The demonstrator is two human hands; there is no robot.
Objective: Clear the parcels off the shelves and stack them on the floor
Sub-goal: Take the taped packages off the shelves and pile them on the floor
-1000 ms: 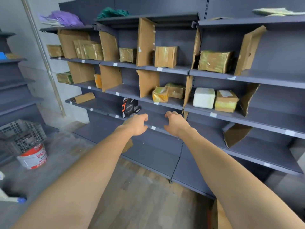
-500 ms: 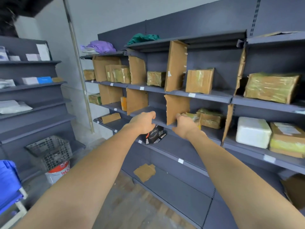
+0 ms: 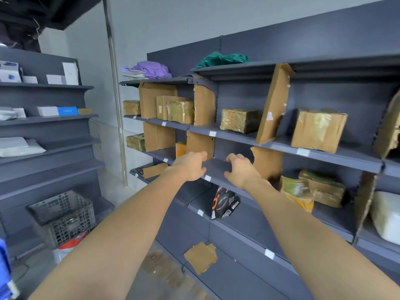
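Single head-worn view, facing forward and slightly down at the grey shelving (image 3: 281, 146) from close range, both forearms in frame.

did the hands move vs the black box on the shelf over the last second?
Yes. Both the left hand and right hand have risen: they were level with the black box, now they're at the shelf edge above it.

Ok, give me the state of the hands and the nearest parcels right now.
left hand: empty, fingers loosely curled
right hand: empty, fingers loosely curled
black box: on shelf, tilted, untouched
taped parcel: on upper shelf, untouched
white parcel: on shelf, far right
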